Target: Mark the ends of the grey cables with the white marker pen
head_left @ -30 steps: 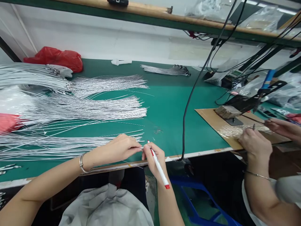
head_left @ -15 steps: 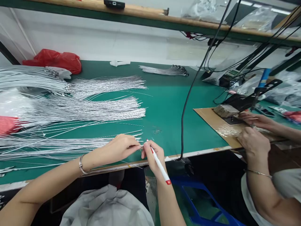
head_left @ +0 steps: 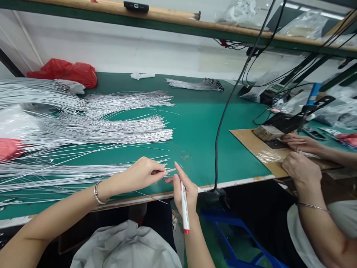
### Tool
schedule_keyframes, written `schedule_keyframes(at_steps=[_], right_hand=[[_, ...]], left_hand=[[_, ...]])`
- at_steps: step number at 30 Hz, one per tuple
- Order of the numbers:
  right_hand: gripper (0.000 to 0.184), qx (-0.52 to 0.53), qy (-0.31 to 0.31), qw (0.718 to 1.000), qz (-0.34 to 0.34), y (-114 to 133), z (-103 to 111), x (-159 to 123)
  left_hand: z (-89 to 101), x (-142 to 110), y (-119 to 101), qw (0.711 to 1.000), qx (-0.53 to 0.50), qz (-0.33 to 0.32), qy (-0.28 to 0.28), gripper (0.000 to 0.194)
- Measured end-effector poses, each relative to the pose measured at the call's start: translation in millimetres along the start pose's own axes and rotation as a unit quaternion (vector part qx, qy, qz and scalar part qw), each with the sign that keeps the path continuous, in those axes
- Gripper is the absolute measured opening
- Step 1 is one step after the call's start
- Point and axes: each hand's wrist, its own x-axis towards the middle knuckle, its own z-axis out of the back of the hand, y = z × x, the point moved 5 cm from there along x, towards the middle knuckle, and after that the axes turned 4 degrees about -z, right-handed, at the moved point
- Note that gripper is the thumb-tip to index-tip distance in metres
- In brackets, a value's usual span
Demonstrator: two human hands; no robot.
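Observation:
Between thumb and fingers, my left hand (head_left: pixel 147 172) pinches a thin grey wire (head_left: pixel 170 170), whose end points toward my other hand. My right hand (head_left: pixel 185 188) is closed around a white marker pen (head_left: pixel 184 208) with a red end, which slants down over the palm toward the wrist. Its index finger is stretched out close to the wire's tip; whether they touch I cannot tell. Beneath and left of my left hand lies a loose bundle of grey wires (head_left: pixel 92 171). Farther back on the green mat rests another thick bundle of wires (head_left: pixel 134 130).
A black cable (head_left: pixel 216 149) hangs down across the bench, right of my hands. At the right, a co-worker's hands (head_left: pixel 302 167) work over a cardboard sheet (head_left: pixel 248 143) beside a block (head_left: pixel 267 132). Red plastic bags (head_left: pixel 69 72) lie at the back left, below a shelf (head_left: pixel 167 23).
My right hand has turned and its index finger has straightened, so the marker now hangs more steeply. More of the wire's end shows between my hands. My left hand has barely moved.

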Motion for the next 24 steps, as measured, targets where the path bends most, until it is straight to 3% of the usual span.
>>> schedule_keyframes(at_steps=[5, 8, 12, 17, 24], right_hand=[[0.045, -0.071, 0.003, 0.995, 0.071, 12, -8, -8], [0.041, -0.033, 0.008, 0.999, 0.032, 7, -4, -7], [0.018, 0.033, 0.049, 0.997, -0.045, -4, 3, 3], [0.037, 0.12, 0.179, 0.974, -0.074, -2, -5, 15], [0.034, 0.124, 0.159, 0.977, -0.072, 1, -2, 18]], left_hand=[[-1.5, 2, 3, 0.999, -0.046, 0.027, -0.005, 0.036], [-1.2, 3, -1, 0.998, -0.056, 0.019, -0.008, 0.039], [-2.6, 1, -8, 0.996, -0.085, 0.005, 0.028, 0.038], [-8.2, 1, -3, 0.99, -0.12, 0.031, 0.07, 0.029], [-8.6, -1, 9, 0.982, -0.146, 0.105, 0.052, 0.031]])
